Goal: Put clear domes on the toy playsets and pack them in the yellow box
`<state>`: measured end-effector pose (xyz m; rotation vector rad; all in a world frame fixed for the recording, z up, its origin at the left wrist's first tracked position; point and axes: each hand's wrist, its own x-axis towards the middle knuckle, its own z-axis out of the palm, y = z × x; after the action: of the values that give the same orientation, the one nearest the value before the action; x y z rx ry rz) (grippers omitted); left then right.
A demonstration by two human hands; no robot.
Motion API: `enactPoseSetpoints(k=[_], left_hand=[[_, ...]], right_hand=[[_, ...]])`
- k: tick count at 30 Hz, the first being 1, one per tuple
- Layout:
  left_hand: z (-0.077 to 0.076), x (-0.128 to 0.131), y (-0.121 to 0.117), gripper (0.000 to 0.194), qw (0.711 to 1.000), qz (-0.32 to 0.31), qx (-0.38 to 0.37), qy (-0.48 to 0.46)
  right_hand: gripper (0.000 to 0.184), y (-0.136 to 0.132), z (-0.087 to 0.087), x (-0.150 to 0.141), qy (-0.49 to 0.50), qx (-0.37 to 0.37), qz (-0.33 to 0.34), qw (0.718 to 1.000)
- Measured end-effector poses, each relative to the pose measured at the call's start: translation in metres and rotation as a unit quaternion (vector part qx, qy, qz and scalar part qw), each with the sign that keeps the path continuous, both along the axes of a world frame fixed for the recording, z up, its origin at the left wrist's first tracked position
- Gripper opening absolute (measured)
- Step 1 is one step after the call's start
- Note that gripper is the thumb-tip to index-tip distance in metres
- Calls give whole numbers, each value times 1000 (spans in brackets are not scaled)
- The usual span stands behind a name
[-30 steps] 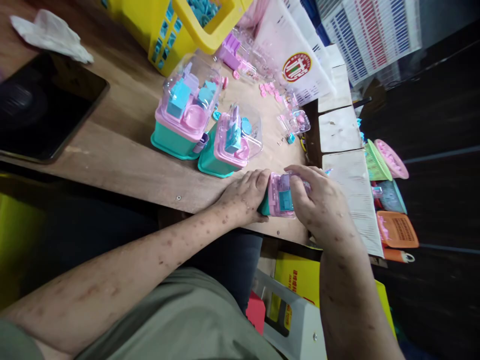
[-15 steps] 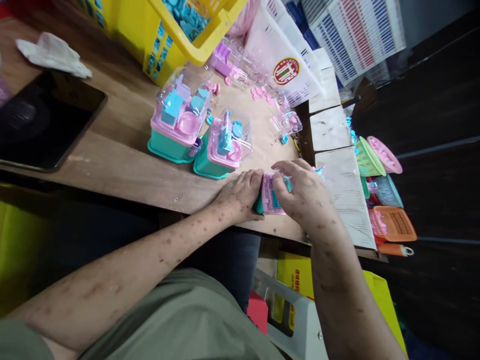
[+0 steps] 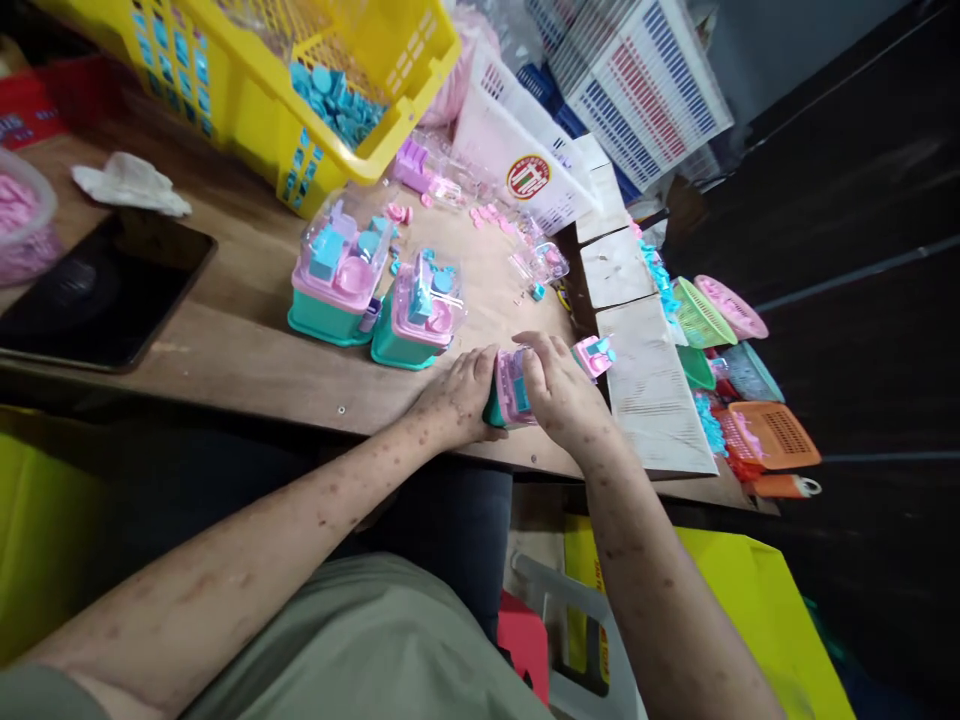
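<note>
Head view shows both the left hand [image 3: 461,395] and right hand [image 3: 559,395] closed around a pink-and-teal toy box [image 3: 510,395] at the surface's [image 3: 247,340] near edge, likely mid-assembly; seating its parts needs steady pressure.

A small toy set [image 3: 511,388] with a teal base and pink top lies tipped on its side. It sits at the desk's [image 3: 247,350] near edge, towards the right corner, largely hidden between two hands.

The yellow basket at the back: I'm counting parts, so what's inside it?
The yellow basket holds a heap of small blue plastic pieces. Its near wall hides whatever lies deeper.
</note>
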<state>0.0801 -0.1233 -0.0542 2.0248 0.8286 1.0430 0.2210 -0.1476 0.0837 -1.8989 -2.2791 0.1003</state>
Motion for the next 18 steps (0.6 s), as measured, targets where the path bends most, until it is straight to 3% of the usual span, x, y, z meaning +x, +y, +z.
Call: enactPoseSetpoints(k=[6,9,11,15,18], left_hand=[[-6,-6,-1,147,1000,3,-11,3],[-8,-12,-10,146,999,21,23,8],[-7,-16,-20,139,998,50,40,16],[4,-27,-39,96,992,104,72,-5],[21,-35,-51,42,990,116,77,-12]], right_hand=[[55,5,6,18,137,-51,-4,989],[63,12,9,30,198,-6,-42,979],[63,19,11,29,173,20,-73,982],[49,30,12,8,42,21,-82,996],[38,31,8,-13,2,-1,-78,997]])
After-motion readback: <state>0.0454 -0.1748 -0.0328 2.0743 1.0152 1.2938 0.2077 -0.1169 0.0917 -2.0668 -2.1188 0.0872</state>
